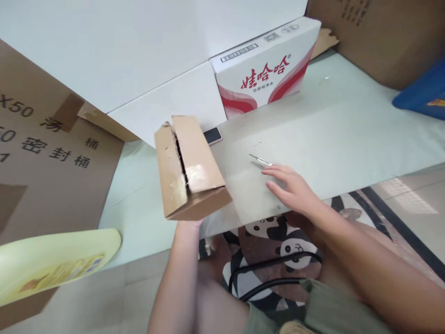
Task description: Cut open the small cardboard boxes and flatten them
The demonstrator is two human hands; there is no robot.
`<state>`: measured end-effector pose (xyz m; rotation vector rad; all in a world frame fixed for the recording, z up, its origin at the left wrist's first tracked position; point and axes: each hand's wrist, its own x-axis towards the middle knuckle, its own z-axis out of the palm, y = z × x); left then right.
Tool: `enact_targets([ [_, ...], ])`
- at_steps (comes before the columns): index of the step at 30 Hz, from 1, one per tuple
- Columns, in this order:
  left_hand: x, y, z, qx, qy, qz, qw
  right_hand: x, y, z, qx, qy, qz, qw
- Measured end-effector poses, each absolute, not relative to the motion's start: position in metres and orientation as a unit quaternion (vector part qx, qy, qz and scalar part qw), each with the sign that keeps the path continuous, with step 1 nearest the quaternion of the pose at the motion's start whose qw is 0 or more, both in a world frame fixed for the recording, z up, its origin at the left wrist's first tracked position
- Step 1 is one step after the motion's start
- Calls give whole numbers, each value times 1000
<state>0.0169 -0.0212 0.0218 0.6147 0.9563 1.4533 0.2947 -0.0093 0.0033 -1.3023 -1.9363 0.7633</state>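
A small brown cardboard box [203,162] is held up at a tilt above the table, its top flaps parted by a narrow, ragged gap. My left hand [195,223] supports it from underneath; the box hides most of its fingers. To the right, my right hand [287,185] is low over the table with thumb and fingers apart. Just beyond its fingertips is a thin, pointed metal tool with a pale handle [260,160]; whether the fingers touch its end I cannot tell.
A phone [213,135] lies behind the cardboard box. A white and red water carton [266,74] stands at the back. Large cardboard boxes flank the pale table [347,134]. A yellow bottle [62,260] is at near left, a blue container [424,95] at far right.
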Motion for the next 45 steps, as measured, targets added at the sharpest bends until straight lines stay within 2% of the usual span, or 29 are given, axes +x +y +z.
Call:
enact_targets([
  [5, 25, -35, 12, 261, 502, 563, 603, 283, -28, 9, -370, -759, 378, 379],
  [8, 29, -52, 16, 355, 433, 554, 616, 282, -29, 5, -370, -759, 386, 371],
  [11, 32, -65, 19, 459, 373, 564, 577, 281, -26, -1, -375, -765, 399, 339],
  [16, 23, -65, 16, 524, 392, 553, 516, 278, -24, -4, -378, -765, 401, 335],
  [19, 11, -59, 11, 496, 454, 581, 459, 275, -25, -3, -384, -774, 391, 317],
  [23, -4, -48, 5, 333, 509, 680, 410, 271, -28, -2, -379, -803, 370, 274],
  [25, -10, -43, 4, 248, 521, 702, 417, 269, -28, -1, -390, -803, 358, 276],
  [28, -16, -38, 3, 177, 559, 672, 453, 266, -27, 1, -448, -776, 353, 271],
  [31, -17, -37, -1, 219, 606, 614, 456, 265, -26, 2, -443, -775, 369, 260],
  [34, -13, -37, -6, 309, 612, 585, 433, 265, -26, -1, -408, -788, 355, 295],
  [38, -8, -34, -7, 312, 577, 614, 438, 266, -27, -7, -431, -777, 309, 339],
  [42, -4, -31, -7, 274, 543, 663, 436, 269, -25, -9, -405, -796, 297, 337],
  [45, -3, -33, -10, 286, 516, 643, 488, 271, -22, -10, -407, -794, 299, 339],
])
